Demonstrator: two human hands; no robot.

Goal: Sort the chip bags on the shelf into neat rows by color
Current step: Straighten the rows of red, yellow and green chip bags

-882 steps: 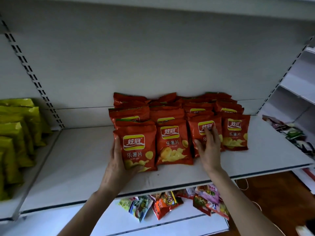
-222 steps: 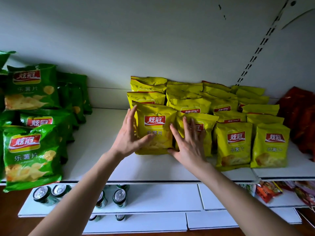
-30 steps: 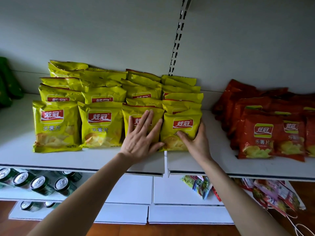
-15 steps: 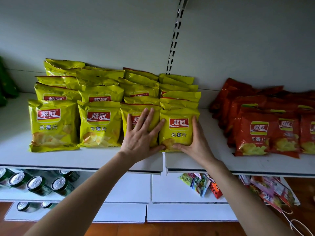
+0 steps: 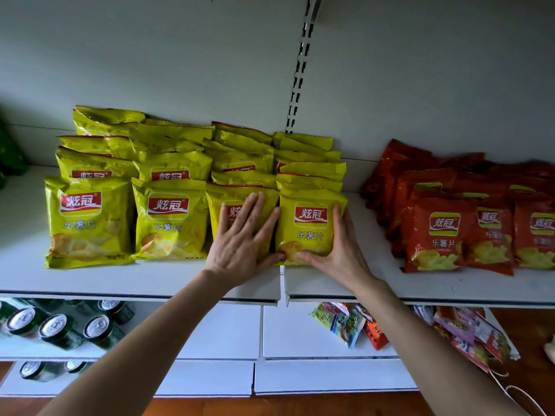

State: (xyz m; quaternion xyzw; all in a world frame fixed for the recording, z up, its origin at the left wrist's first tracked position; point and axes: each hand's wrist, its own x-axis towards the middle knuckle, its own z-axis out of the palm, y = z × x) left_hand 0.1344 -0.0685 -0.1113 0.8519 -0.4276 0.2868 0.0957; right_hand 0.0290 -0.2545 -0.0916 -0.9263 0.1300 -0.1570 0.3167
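Yellow chip bags (image 5: 168, 223) stand in four columns on the white shelf (image 5: 135, 280); red chip bags (image 5: 441, 235) fill the shelf to the right. My left hand (image 5: 240, 244) lies flat with spread fingers on the third front yellow bag (image 5: 240, 190). My right hand (image 5: 339, 253) brackets the fourth front yellow bag (image 5: 309, 223), with straight fingers along its right edge and the thumb at its bottom edge. The two front bags touch side by side.
A green bag (image 5: 9, 157) shows at the far left edge. The slotted shelf upright (image 5: 300, 70) rises behind the yellow bags. Below are green cans (image 5: 60, 328) on the left and loose snack packets (image 5: 345, 322) on the right, above a wooden floor.
My right hand has pushed the fourth front yellow bag upright and square against the third. My left hand has stayed flat on the third bag. The view shifted slightly.
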